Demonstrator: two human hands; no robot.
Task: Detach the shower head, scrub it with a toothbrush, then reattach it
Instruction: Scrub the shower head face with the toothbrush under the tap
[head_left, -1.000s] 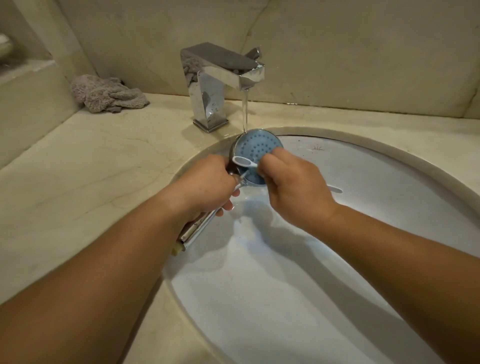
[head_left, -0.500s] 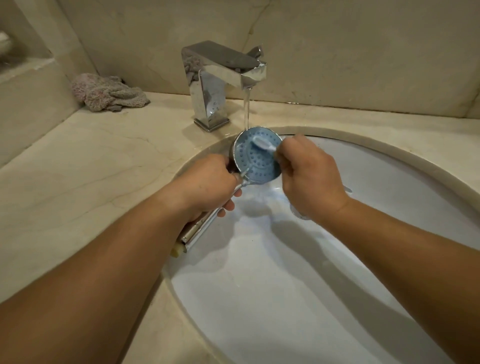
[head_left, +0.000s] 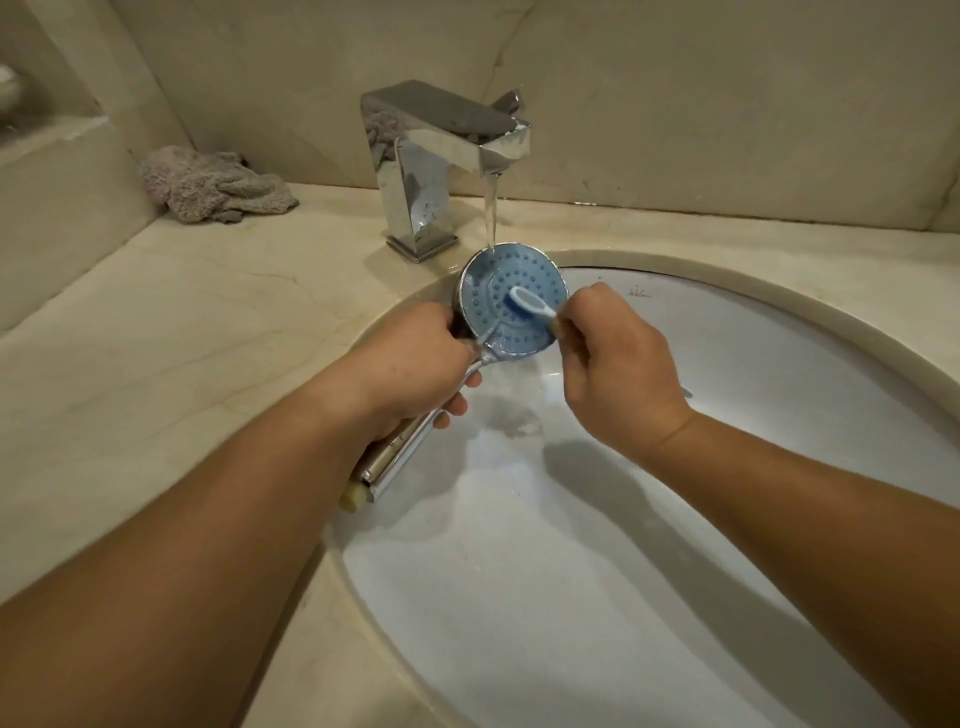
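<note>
The detached shower head (head_left: 498, 291) has a round blue nozzle face and a chrome handle that runs down to the left. My left hand (head_left: 415, 369) grips that handle and holds the face up under running water. A white and blue toothbrush (head_left: 527, 302) lies with its bristles on the middle of the blue face. My right hand (head_left: 615, 369) is closed around the toothbrush handle, just right of the shower head.
A chrome faucet (head_left: 436, 156) pours a thin stream onto the top of the shower head. The white sink basin (head_left: 571, 597) lies below both hands, set in a beige marble counter (head_left: 182, 322). A crumpled grey cloth (head_left: 213, 187) sits at the back left.
The toothbrush head went from the lower left of the blue face up to its top, then down to the middle. My right hand shifted right with it. My left hand stayed put.
</note>
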